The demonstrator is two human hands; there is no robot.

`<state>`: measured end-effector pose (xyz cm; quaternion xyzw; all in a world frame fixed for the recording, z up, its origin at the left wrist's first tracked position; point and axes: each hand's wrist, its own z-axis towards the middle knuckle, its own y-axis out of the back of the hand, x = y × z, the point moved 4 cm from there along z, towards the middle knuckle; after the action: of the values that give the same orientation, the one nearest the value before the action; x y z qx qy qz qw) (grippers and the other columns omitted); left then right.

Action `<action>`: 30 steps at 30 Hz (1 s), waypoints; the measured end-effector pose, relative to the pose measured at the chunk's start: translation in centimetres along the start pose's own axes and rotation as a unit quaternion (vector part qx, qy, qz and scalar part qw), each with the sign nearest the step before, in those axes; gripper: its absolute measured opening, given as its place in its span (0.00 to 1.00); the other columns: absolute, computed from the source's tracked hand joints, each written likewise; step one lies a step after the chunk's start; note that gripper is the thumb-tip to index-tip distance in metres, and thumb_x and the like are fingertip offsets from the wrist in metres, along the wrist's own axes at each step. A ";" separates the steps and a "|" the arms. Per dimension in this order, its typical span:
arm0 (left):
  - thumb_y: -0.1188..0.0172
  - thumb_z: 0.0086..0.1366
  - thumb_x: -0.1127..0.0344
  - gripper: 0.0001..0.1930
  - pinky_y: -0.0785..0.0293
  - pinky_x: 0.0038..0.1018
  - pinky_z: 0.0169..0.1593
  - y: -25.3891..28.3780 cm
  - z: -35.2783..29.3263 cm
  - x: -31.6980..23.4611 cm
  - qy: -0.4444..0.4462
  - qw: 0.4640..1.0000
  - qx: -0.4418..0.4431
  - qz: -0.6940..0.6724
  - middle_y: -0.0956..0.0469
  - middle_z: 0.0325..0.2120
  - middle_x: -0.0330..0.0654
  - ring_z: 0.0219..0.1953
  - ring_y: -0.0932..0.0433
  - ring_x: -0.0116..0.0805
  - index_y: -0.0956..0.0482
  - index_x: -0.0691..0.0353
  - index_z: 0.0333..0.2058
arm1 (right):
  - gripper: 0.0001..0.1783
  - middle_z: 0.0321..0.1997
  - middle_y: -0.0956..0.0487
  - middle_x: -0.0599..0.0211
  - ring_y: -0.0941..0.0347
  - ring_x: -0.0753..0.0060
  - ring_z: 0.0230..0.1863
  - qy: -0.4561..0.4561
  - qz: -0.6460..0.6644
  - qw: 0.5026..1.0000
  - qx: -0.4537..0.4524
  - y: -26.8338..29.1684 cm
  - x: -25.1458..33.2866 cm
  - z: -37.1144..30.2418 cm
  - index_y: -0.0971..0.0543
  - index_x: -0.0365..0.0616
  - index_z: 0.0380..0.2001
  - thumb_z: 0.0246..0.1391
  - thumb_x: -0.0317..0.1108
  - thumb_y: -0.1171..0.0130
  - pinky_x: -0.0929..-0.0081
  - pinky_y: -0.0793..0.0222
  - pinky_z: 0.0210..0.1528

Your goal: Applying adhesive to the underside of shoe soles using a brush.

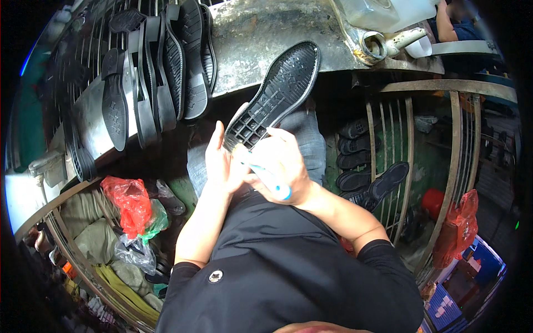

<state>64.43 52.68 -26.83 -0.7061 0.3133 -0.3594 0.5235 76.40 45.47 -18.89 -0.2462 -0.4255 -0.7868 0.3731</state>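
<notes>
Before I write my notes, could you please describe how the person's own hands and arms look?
The left hand and right hand are bare, without gloves; no watch shows at either wrist. Black sleeves end near the elbows.

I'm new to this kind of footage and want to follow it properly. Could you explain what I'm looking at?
There is no machine here, only a person's two bare hands. The single picture comes from a wide camera worn on the head and looking down, which is why straight edges bend near the rim. Picture left is the person's left.

The left hand supports the heel end of a black shoe sole. The right hand holds what looks like a small brush with a white and blue handle, its tip at the heel.

Beyond is a worn metal table. More black soles stand close together at its left, and a cloudy plastic container sits at its right.
</notes>
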 end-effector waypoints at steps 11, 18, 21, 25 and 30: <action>0.63 0.87 0.43 0.34 0.29 0.27 0.45 -1.6 0.0 -0.2 -0.109 0.934 -0.115 0.320 0.24 0.69 0.43 0.58 0.19 0.31 0.42 0.58 0.80 | 0.12 0.31 0.15 0.56 0.14 0.55 0.35 -0.260 -0.070 0.962 0.042 9.9 -10.2 6.2 0.18 0.40 0.38 0.72 0.39 0.35 0.63 0.21 0.41; 0.65 0.85 0.38 0.39 0.23 0.49 0.67 -3.0 -0.3 -0.3 -0.127 0.914 -0.110 0.370 0.30 0.73 0.55 0.70 0.25 0.50 0.47 0.62 0.81 | 0.13 0.37 0.13 0.51 0.13 0.47 0.41 -0.231 -0.155 0.960 -0.017 13.2 -11.9 8.4 0.17 0.40 0.40 0.71 0.40 0.34 0.60 0.20 0.46; 0.67 0.85 0.37 0.40 0.21 0.49 0.65 -3.3 0.0 -0.1 -0.102 0.916 -0.092 0.377 0.30 0.73 0.55 0.69 0.24 0.50 0.47 0.62 0.81 | 0.15 0.26 0.17 0.65 0.17 0.71 0.31 -0.131 -0.265 0.953 -0.069 13.8 -12.7 9.7 0.17 0.40 0.42 0.75 0.42 0.39 0.69 0.22 0.40; 0.68 0.84 0.35 0.41 0.20 0.49 0.63 -3.2 0.2 0.1 -0.110 0.923 -0.108 0.353 0.30 0.73 0.54 0.68 0.23 0.50 0.47 0.61 0.81 | 0.09 0.36 0.11 0.62 0.12 0.72 0.36 -0.128 -0.114 0.976 -0.132 10.4 -13.0 9.1 0.17 0.38 0.47 0.75 0.34 0.38 0.71 0.19 0.42; 0.68 0.84 0.34 0.41 0.21 0.48 0.63 -3.0 -0.2 -0.1 -0.105 0.929 -0.111 0.338 0.31 0.74 0.52 0.70 0.24 0.50 0.46 0.59 0.81 | 0.11 0.32 0.11 0.60 0.12 0.71 0.34 -0.235 -0.133 0.935 -0.230 12.8 -14.6 5.6 0.18 0.37 0.43 0.75 0.35 0.39 0.70 0.20 0.38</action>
<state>64.39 53.41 -23.88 -0.6457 0.5142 -0.0478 0.5624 95.77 51.12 -20.08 -0.4438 -0.3377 -0.8254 0.0877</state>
